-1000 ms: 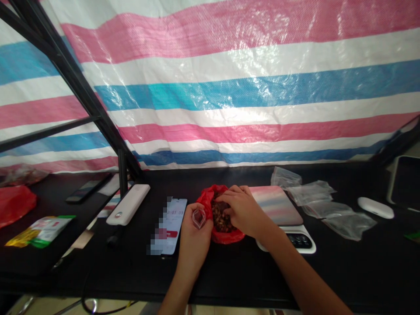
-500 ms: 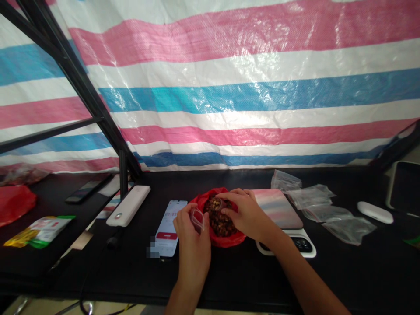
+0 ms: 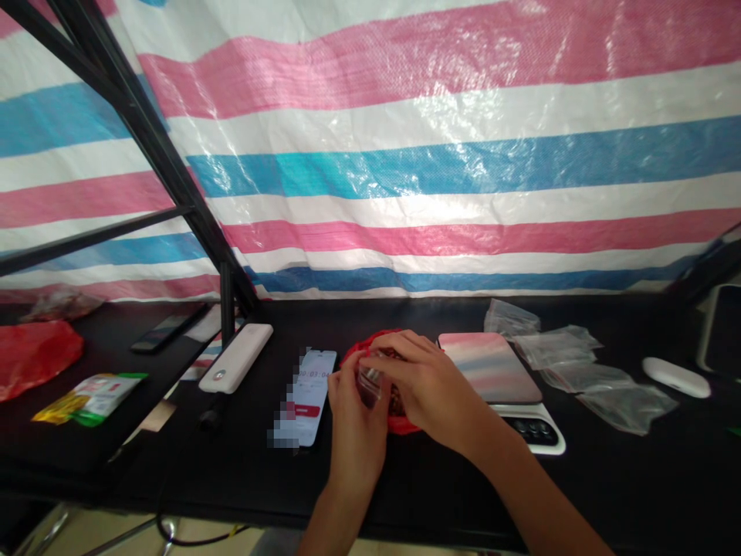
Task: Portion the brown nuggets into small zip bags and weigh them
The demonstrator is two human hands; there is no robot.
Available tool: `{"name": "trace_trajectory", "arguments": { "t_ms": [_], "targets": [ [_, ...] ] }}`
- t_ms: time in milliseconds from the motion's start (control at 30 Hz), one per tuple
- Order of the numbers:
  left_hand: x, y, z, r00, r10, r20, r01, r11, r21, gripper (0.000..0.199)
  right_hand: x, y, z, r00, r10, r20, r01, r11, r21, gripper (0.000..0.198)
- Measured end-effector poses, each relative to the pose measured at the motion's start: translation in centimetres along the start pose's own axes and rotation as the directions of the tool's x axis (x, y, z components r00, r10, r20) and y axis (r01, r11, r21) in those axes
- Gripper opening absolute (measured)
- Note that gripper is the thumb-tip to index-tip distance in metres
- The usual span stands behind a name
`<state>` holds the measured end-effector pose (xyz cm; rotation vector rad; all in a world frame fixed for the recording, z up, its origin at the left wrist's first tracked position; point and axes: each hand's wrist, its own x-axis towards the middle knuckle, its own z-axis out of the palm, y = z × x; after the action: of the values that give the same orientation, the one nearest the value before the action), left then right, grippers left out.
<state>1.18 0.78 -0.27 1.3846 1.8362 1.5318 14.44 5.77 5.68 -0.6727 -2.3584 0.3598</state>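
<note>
A red plastic bag filled with small brown dried pieces stands open on the black table, largely covered by my hands. My left hand grips a small clear plastic bag by its sides at the near left of the red bag, its mouth held apart. Over that mouth bends my right hand, fingers drawn together at the clear bag. Whatever they hold is hidden behind the fingers.
Right of my hands sits a kitchen scale, with several clear zip bags and a white case beyond. To the left lie a phone, a white power bank and a colourful packet. A black frame post rises behind.
My right hand has moved left from above the brown pieces to the clear bag's mouth. My left hand and the clear bag have shifted slightly right in view.
</note>
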Motion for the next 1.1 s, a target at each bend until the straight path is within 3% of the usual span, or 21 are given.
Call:
{"name": "trace_trajectory", "arguments": {
  "t_ms": [133, 333, 467, 600, 767, 967, 1100],
  "targets": [
    [0.0, 0.0, 0.1, 1.000, 0.000, -0.005, 0.000, 1.000, -0.017, 0.034, 0.1, 0.0, 0.3, 0.997, -0.064, -0.042, 0.064, 0.998, -0.014, 0.058],
    [0.2, 0.1, -0.2, 0.999, -0.021, -0.041, 0.021, 1.000, 0.010, 0.045, -0.2, 1.6, -0.3, 0.996, 0.069, -0.060, -0.073, 0.996, -0.059, 0.050],
    [-0.5, 1.2, -1.7, 0.999, -0.026, -0.031, 0.028, 0.999, 0.039, 0.045, -1.0, 2.9, -1.1, 0.974, 0.206, 0.091, -0.194, 0.972, -0.130, 0.047],
    [-2.1, 1.4, -2.7, 0.997, -0.082, 0.008, 0.081, 0.996, 0.047, 0.048, -1.7, 3.3, -1.6, 0.931, 0.279, 0.234, -0.236, 0.952, -0.197, 0.054],
    [-3.2, 0.2, -1.7, 0.972, -0.130, 0.198, 0.127, 0.992, 0.026, 0.053, -1.4, 2.9, -1.2, 0.890, 0.366, 0.270, -0.268, 0.902, -0.340, 0.050],
    [-3.1, 0.2, -0.8, 0.976, -0.111, 0.186, 0.116, 0.993, -0.017, 0.051, -0.8, 2.2, -1.7, 0.842, 0.441, 0.310, -0.302, 0.862, -0.406, 0.046],
    [-3.1, 0.0, -0.7, 0.989, -0.063, 0.135, 0.063, 0.998, 0.009, 0.047, -0.6, 2.1, -1.3, 0.845, 0.443, 0.301, -0.298, 0.856, -0.423, 0.043]
  ]
}}
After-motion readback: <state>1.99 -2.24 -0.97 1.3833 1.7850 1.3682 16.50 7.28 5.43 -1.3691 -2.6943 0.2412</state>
